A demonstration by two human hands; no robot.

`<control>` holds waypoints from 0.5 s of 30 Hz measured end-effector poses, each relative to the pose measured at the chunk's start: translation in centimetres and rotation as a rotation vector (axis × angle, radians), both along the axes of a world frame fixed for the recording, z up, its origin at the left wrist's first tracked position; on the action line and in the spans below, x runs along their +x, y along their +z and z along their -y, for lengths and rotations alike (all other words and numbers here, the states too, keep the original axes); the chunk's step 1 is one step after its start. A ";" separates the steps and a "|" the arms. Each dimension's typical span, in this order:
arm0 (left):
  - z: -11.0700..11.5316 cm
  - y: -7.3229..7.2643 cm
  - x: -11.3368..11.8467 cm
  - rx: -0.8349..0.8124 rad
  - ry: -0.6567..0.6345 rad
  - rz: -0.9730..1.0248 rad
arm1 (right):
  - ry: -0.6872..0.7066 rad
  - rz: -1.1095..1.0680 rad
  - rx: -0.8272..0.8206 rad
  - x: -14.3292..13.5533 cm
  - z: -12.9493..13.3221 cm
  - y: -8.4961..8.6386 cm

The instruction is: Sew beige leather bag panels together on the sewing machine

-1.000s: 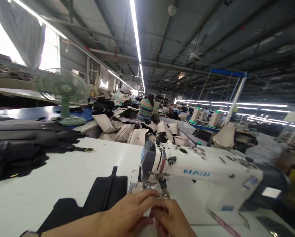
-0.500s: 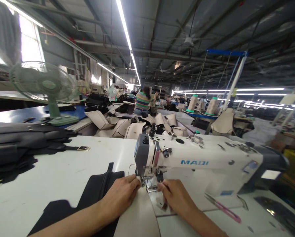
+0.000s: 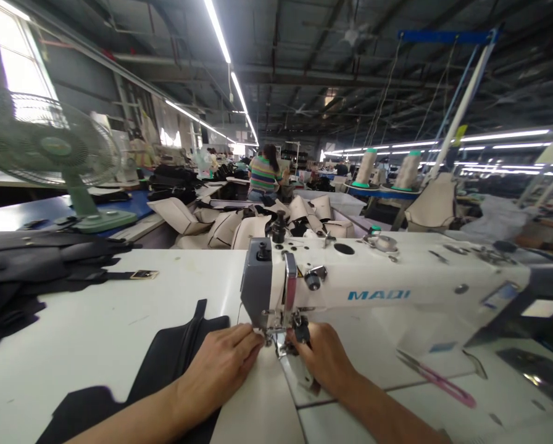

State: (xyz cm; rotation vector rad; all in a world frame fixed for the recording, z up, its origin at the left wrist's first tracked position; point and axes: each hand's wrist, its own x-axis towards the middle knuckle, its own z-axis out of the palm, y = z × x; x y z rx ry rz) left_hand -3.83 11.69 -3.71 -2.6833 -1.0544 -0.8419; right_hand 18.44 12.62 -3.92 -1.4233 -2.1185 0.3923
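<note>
A white sewing machine stands on the pale table, its needle area between my two hands. My left hand has its fingers pressed together on the edge of a beige panel, just left of the presser foot. Behind the foot's right side, my right hand is bent with its thumb and finger at the metal parts; what its fingertips hold is hidden. A black piece with a strap end lies partly under my left forearm.
Pink-handled snips lie at the right. Black pieces with a buckle are piled at the left, near a green fan. Beige pieces, thread cones and a person in a striped top are beyond.
The view has moved closer to the machine and tilted. My right hand has come nearer the needle area, its fingertips now behind the metal parts. My left hand keeps its place at the panel.
</note>
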 end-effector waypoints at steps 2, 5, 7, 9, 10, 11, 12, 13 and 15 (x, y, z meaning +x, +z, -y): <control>0.0 0.0 -0.1 0.012 -0.013 0.026 | -0.001 -0.030 -0.012 0.0 0.0 0.0; 0.0 0.1 -0.3 0.072 -0.032 0.045 | 0.029 -0.088 -0.073 -0.2 0.1 0.3; 0.0 0.2 -0.4 0.097 -0.046 0.039 | 0.056 -0.122 -0.123 -0.4 0.3 0.8; 0.0 0.3 -0.5 0.100 -0.049 0.035 | 0.081 -0.168 -0.170 -0.6 0.6 1.2; 0.1 0.3 -0.5 0.098 -0.048 0.038 | 0.087 -0.196 -0.187 -0.7 0.7 1.4; 0.1 0.3 -0.4 0.093 -0.047 0.045 | 0.086 -0.225 -0.205 -0.9 0.8 1.5; 0.1 0.4 -0.4 0.088 -0.047 0.054 | 0.079 -0.256 -0.226 -1.0 0.8 1.5; 0.1 0.4 -0.3 0.081 -0.048 0.062 | 0.071 -0.288 -0.247 -1.2 0.8 1.5; 0.1 0.5 -0.2 0.067 -0.057 0.074 | 0.057 -0.345 -0.281 -1.4 0.8 1.5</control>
